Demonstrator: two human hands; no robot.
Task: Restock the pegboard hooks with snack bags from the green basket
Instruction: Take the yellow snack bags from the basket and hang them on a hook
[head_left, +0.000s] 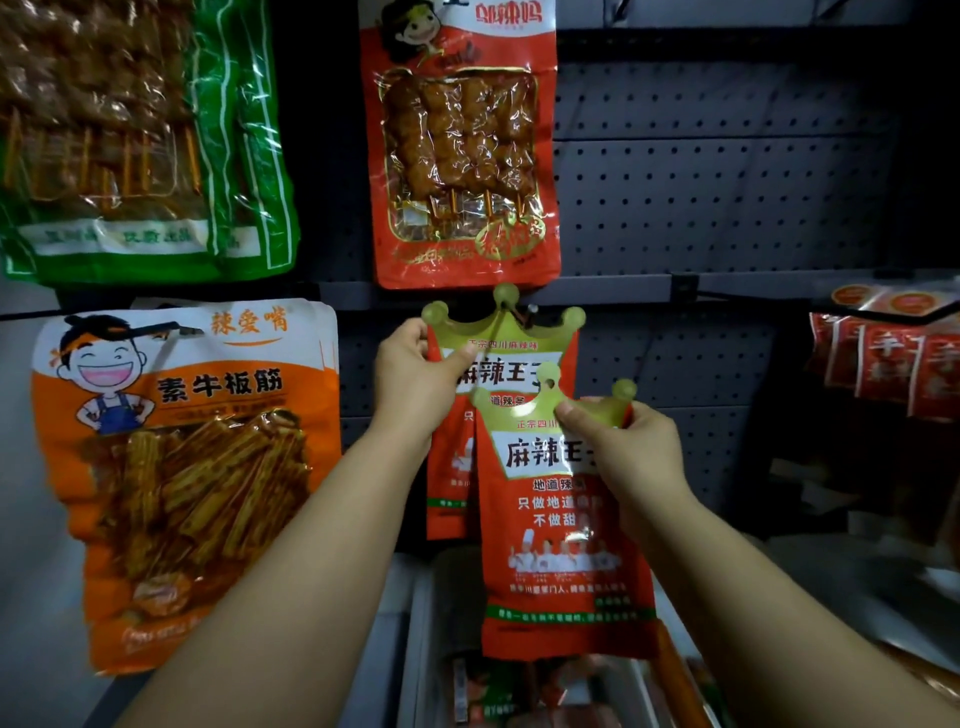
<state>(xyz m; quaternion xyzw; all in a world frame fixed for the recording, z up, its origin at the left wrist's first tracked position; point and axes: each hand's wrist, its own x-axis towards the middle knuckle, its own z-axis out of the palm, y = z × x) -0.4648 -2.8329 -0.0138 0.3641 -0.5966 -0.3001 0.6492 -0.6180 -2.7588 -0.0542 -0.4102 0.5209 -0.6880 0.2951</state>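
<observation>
The left hand pinches the upper left edge of a red foil snack bag with a pale green crown-shaped header, which hangs on a thin metal peg hook jutting from the dark grey perforated pegboard. Thumb in front, fingers curled behind, it steadies that bag. The right hand grips a second, matching red crown-topped snack bag by the right side of its crown, thumb across the front. This bag sits nearer the viewer, lower and slightly right of the hung one, overlapping it; its hang hole is well below the hook tip and not yet threaded.

The main risk, as I judge it, is missing the hook. The hole is small, the header is thin and floppy, and the grip is off to one side, so the crown could fold or twist as it is lifted and the hook tip could catch the foil instead of the hole. A push against the hook could also nudge the hung bag off if the left hand lets go early. A slack grip would drop the bag toward the near goods below, where more red packets lie; whether those sit in the green basket cannot be told.

To the left hang an orange cartoon-chef bag and, above it, a green skewer pack; a red skewer pack hangs directly above the hook.
</observation>
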